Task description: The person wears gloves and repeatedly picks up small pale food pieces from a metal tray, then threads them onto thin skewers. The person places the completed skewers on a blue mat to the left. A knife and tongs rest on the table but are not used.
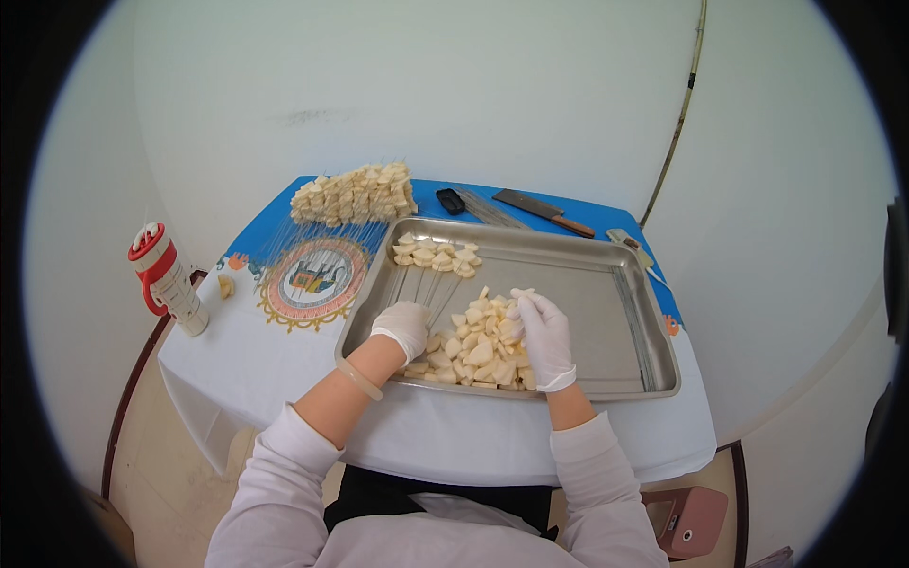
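Loose pale cut slices (pixel 479 348), apparently of a peeled root vegetable, lie heaped at the near side of a stainless steel tray (pixel 582 319). My right hand (pixel 547 337), in a white glove, is at the heap's right edge with a slice (pixel 523 292) pinched at its fingertips. My left hand (pixel 403 324), also gloved, is curled at the heap's left, by the near ends of thin skewers (pixel 429 287). Its fingertips are hidden, so whether it grips a skewer does not show. Several threaded skewers of slices (pixel 437 255) lie in the tray's far left corner.
Filled skewers (pixel 355 195) are stacked at the table's far left. Behind the tray lie bare skewers (pixel 490 208), a black container (pixel 450 201) and a cleaver (pixel 543 211). More thin skewers (pixel 632 326) line the tray's right side. A red-lidded bottle (pixel 168 279) stands left.
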Motion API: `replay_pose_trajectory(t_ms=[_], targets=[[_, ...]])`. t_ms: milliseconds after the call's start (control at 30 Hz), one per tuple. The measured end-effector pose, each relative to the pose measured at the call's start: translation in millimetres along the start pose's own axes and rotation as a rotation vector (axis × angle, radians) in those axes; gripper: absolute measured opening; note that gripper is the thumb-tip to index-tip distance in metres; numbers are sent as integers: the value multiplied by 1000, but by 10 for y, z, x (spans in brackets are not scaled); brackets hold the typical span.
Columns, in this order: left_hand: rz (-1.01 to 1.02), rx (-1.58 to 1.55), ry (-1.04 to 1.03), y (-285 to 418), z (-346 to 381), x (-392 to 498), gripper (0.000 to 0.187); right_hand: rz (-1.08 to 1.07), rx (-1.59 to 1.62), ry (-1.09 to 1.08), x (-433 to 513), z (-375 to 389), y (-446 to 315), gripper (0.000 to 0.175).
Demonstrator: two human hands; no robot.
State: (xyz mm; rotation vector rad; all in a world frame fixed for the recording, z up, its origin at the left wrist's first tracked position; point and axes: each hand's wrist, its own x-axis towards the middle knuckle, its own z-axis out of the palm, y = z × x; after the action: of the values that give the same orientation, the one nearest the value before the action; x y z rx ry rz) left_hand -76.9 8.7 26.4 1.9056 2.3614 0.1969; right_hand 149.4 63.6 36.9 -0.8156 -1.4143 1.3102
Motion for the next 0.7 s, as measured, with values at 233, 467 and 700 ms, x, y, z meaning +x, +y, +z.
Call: replay_pose_trajectory(t_ms=[233, 467, 700], targets=[[-37, 25, -17, 72, -190, -103, 27, 19, -21, -4, -2, -26, -73, 30], [83, -110, 244, 92, -297, -187, 25, -45, -2, 109, 64, -157, -193, 28], [101, -171, 139, 128, -311, -151, 25, -243, -435, 85, 174, -722, -294, 28]])
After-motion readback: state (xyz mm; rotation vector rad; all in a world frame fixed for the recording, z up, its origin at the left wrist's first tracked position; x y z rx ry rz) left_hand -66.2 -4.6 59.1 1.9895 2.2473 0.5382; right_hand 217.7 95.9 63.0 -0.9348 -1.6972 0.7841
